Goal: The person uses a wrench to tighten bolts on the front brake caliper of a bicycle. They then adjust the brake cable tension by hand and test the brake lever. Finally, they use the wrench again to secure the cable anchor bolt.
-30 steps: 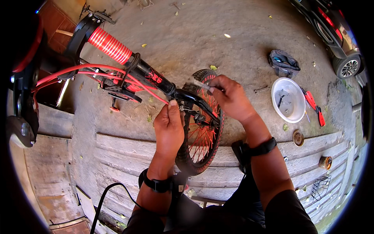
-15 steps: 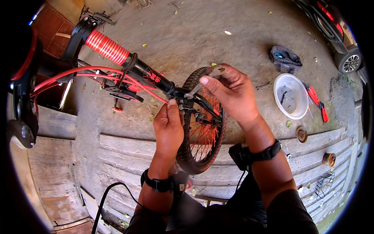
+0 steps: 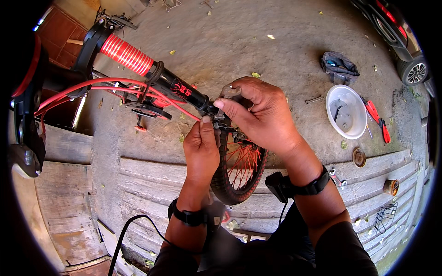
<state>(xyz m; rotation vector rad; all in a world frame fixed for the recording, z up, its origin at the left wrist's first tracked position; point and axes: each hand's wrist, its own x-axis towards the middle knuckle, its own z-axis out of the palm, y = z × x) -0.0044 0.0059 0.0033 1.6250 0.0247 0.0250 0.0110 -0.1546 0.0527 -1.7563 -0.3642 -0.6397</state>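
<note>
A bicycle stands with its handlebar end at the left and its front wheel (image 3: 235, 195), black tyre and red spokes, before me. My left hand (image 3: 201, 149) is closed, thumb and fingers pinching the front brake (image 3: 222, 124) where a red cable (image 3: 182, 110) comes in. My right hand (image 3: 264, 115) grips a small metal wrench (image 3: 229, 91) just above the brake, under the black fork crown. Its jaw end is mostly hidden by my thumb. Exactly which bolt it meets cannot be seen.
At the right are a white plastic tub (image 3: 346, 112), a dark tool bag (image 3: 340, 66), red-handled cutters (image 3: 378, 120) and a loose wrench (image 3: 314, 99). Round tins (image 3: 359, 157) and a wire rack (image 3: 385, 217) lie nearer. A car wheel (image 3: 413, 73) stands far right.
My right hand has moved left and slightly down with the wrench, closer to the fork crown and my left hand. The left hand keeps its pinch at the brake.
</note>
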